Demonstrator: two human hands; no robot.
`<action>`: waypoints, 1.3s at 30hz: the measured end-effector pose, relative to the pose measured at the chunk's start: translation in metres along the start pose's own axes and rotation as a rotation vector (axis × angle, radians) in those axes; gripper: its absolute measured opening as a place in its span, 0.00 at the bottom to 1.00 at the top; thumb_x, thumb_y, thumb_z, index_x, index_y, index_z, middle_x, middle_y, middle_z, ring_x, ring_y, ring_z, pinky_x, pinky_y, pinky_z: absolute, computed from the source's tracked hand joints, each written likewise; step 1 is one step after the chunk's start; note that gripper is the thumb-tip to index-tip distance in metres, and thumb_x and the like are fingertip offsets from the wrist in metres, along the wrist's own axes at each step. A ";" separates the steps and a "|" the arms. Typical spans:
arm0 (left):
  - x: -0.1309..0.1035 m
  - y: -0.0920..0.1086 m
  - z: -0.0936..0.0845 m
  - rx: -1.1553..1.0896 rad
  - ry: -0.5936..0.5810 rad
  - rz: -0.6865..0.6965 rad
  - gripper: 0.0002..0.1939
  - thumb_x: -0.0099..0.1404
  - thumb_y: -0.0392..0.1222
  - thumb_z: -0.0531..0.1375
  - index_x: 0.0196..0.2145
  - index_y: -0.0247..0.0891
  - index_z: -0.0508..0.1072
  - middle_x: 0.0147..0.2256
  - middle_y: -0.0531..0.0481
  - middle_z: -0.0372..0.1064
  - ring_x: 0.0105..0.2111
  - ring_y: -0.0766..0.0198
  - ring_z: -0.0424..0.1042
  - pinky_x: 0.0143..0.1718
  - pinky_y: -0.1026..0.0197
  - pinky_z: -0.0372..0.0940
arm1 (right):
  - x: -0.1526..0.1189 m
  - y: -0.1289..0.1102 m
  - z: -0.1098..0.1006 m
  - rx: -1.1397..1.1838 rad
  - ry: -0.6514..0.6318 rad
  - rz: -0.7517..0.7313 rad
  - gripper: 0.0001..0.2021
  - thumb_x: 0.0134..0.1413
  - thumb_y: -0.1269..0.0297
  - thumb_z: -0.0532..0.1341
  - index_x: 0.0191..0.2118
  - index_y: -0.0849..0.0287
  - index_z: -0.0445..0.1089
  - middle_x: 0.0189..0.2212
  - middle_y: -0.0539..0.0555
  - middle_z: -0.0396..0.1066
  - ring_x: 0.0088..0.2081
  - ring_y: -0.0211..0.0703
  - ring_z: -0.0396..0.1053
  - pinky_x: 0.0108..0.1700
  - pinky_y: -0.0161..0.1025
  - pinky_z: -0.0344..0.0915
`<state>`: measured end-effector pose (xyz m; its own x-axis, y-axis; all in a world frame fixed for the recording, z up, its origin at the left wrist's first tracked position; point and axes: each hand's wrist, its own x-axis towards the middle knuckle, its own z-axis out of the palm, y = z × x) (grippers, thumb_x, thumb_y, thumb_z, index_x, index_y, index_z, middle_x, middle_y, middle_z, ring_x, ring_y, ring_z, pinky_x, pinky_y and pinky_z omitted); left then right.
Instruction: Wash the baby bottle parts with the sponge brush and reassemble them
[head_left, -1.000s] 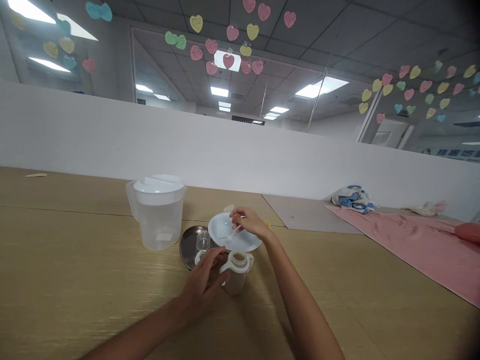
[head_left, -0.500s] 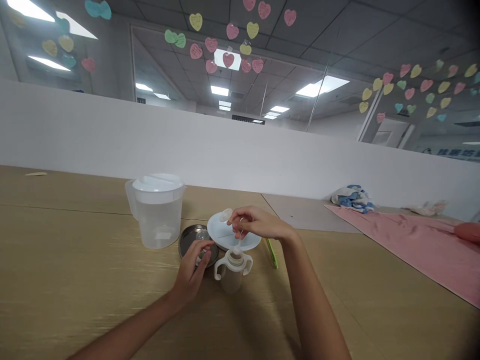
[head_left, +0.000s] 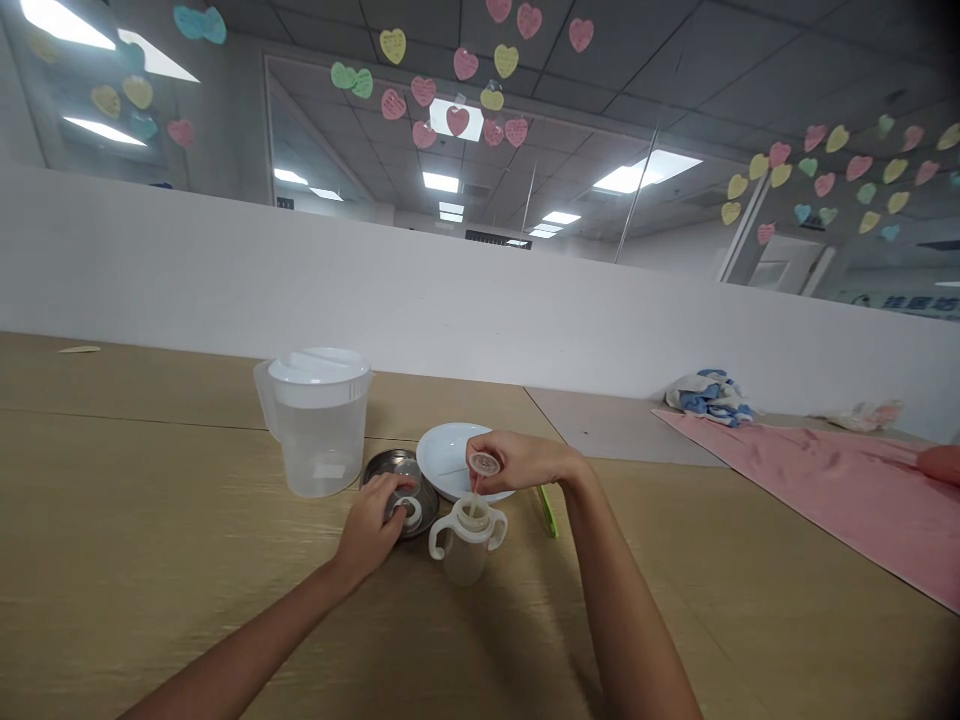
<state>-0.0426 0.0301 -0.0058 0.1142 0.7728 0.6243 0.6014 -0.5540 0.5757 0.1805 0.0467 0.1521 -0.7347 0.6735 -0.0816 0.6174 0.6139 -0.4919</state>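
A translucent baby bottle [head_left: 463, 565] with two white side handles stands upright on the table, its mouth uncovered. Above it, my right hand [head_left: 510, 460] is closed on a small clear round piece with a thin stem [head_left: 484, 464]; the stem points down at the bottle's mouth, and I cannot tell how far in it reaches. My left hand [head_left: 375, 525] rests over the round metal dish [head_left: 429, 508], thumb and fingers curled about a white bottle ring [head_left: 409, 514] in it. A clear dome-shaped piece lies behind that ring, partly covered by my fingers.
Behind the bottle is a white plate [head_left: 442, 440] with a thin line on it. A lidded clear pitcher [head_left: 322, 440] stands to the left. Right of the plate lies a green stick-like object [head_left: 549, 515]. Farther right are a pink cloth [head_left: 832, 480] and a blue-and-white bundle [head_left: 712, 398].
My right hand has turned, bringing the clear round piece from over the plate to above the bottle's mouth. My left fingers have moved down onto the white ring.
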 end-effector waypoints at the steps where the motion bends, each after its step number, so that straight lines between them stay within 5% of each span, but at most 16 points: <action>1: 0.000 0.001 0.000 0.008 -0.017 -0.007 0.14 0.53 0.34 0.50 0.37 0.38 0.69 0.38 0.46 0.71 0.41 0.54 0.67 0.44 0.52 0.62 | 0.000 0.000 0.000 -0.011 -0.001 0.021 0.07 0.40 0.66 0.61 0.29 0.59 0.63 0.28 0.47 0.66 0.29 0.35 0.63 0.27 0.29 0.55; 13: 0.000 0.000 0.005 0.099 -0.118 -0.090 0.11 0.55 0.34 0.49 0.32 0.39 0.70 0.35 0.47 0.70 0.39 0.55 0.67 0.43 0.51 0.61 | 0.002 -0.002 0.001 -0.111 -0.043 0.175 0.19 0.32 0.56 0.69 0.34 0.59 0.69 0.29 0.49 0.68 0.29 0.37 0.64 0.28 0.31 0.56; 19: -0.001 0.001 0.002 0.013 -0.013 -0.083 0.10 0.63 0.41 0.48 0.37 0.39 0.68 0.36 0.47 0.69 0.39 0.56 0.68 0.42 0.53 0.63 | 0.003 0.002 0.002 -0.010 -0.069 0.176 0.26 0.32 0.55 0.69 0.42 0.59 0.71 0.37 0.52 0.72 0.37 0.42 0.68 0.34 0.32 0.61; 24: -0.002 0.013 -0.001 -0.068 0.165 -0.042 0.11 0.65 0.47 0.49 0.40 0.39 0.65 0.37 0.47 0.67 0.38 0.59 0.67 0.42 0.56 0.63 | 0.015 -0.004 0.014 -0.019 0.050 0.104 0.34 0.35 0.52 0.68 0.52 0.58 0.65 0.41 0.55 0.71 0.41 0.44 0.68 0.38 0.34 0.62; 31: -0.003 0.028 -0.003 -0.265 0.246 -0.019 0.11 0.64 0.46 0.52 0.40 0.38 0.66 0.41 0.46 0.68 0.42 0.60 0.68 0.44 0.59 0.64 | 0.040 -0.029 0.043 -0.191 0.152 -0.127 0.13 0.42 0.64 0.64 0.38 0.58 0.71 0.30 0.50 0.71 0.32 0.41 0.66 0.31 0.32 0.56; 39: -0.002 0.027 -0.010 -0.477 0.279 -0.235 0.15 0.61 0.53 0.55 0.36 0.37 0.67 0.34 0.48 0.75 0.31 0.61 0.74 0.31 0.63 0.68 | 0.039 -0.026 0.040 -0.092 0.213 -0.216 0.16 0.42 0.61 0.66 0.40 0.55 0.73 0.27 0.47 0.70 0.29 0.37 0.63 0.30 0.31 0.54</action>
<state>-0.0342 0.0109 0.0137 -0.2295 0.8164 0.5299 0.1572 -0.5061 0.8480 0.1247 0.0410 0.1271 -0.7822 0.5886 0.2041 0.4834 0.7801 -0.3972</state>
